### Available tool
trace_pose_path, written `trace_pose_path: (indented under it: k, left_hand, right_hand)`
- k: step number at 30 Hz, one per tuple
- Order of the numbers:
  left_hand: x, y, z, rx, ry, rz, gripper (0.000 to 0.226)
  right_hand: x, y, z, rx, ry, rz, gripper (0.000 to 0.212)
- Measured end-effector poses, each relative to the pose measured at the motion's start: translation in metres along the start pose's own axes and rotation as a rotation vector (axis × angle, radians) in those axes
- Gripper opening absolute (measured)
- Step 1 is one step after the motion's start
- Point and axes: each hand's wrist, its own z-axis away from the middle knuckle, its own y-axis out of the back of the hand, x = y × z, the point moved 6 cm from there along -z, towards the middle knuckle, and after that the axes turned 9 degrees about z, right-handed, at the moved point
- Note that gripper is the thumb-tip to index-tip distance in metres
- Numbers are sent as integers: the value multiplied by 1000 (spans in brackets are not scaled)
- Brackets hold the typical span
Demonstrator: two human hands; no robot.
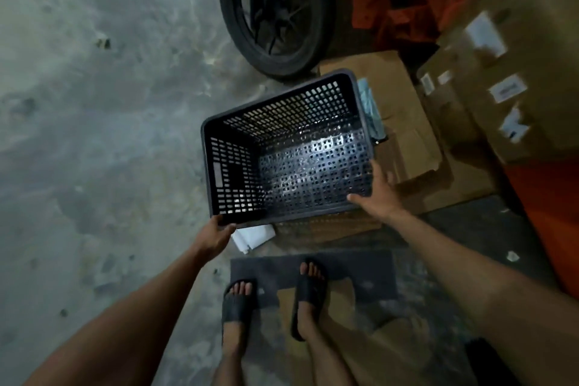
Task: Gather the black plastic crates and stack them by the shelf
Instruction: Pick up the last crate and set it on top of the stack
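A black plastic crate [283, 147] with perforated walls and floor is held above the ground in the middle of the view, tilted so its open top faces me. My left hand [216, 233] grips the crate's near left corner at the rim. My right hand [377, 193] holds the near right corner, thumb over the rim and fingers on the outside. The crate is empty. No shelf is visible.
A motorbike wheel [275, 12] stands just beyond the crate. Flattened cardboard [404, 122] and stacked cardboard boxes [507, 66] fill the right side. A dark mat [354, 273] lies under my sandalled feet. Bare concrete floor [94, 119] spreads to the left.
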Motion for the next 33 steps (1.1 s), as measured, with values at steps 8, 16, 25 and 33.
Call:
trace_pose_path:
  k: [8, 16, 25, 33]
  left_hand:
    - [-72, -23, -128, 90, 42, 79, 83]
    - [-87, -19, -139, 327, 200, 159, 43]
    - [45, 94, 17, 606, 27, -54, 30]
    - [208, 180, 215, 434, -419, -90, 38]
  right_hand:
    - [13, -31, -43, 617, 61, 328, 104]
    - [28, -18, -52, 780, -227, -82, 48]
    - [9, 85, 85, 714, -250, -342, 29]
    - [16, 207, 366, 891, -311, -492, 33]
